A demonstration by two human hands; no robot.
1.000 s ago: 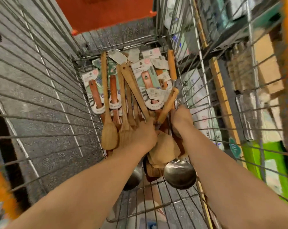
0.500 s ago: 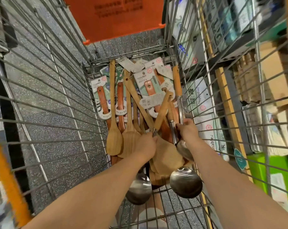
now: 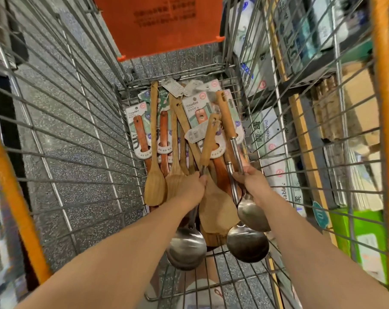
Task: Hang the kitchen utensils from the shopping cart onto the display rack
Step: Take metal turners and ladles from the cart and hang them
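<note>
Head view is showing both hands reaching down into the wire shopping cart (image 3: 180, 75), where the kitchen utensils are lying heaped against its far end and right wall. The left hand (image 3: 190, 186) is curling around the metal shaft of a steel ladle with a light wooden handle (image 3: 208, 139), whose bowl is hanging low toward the cart's near edge. The right hand (image 3: 251, 181) is gripping the shafts of two long steel ladles (image 3: 248, 244) together, with their bowls overlapping just beside the right wall.

The step in hand appears to be lifting these ladles clear. Doing it well probably means raising them straight up, so the wooden handles are not dragging paper tags or cards along and the bowls are not catching the wires. Two shafts in one hand are likely calling for a firm, even squeeze.

The cart is also holding pale wooden spatulas (image 3: 154, 188) along the pile's left side. White-carded wooden utensils (image 3: 194, 105) are fanning out at the far end. An orange plastic flap (image 3: 162, 25) is hanging above them on the far wall. Shelves of packaged goods (image 3: 262, 139) are showing through the right wall, but the display rack itself is not identifiable here.
</note>
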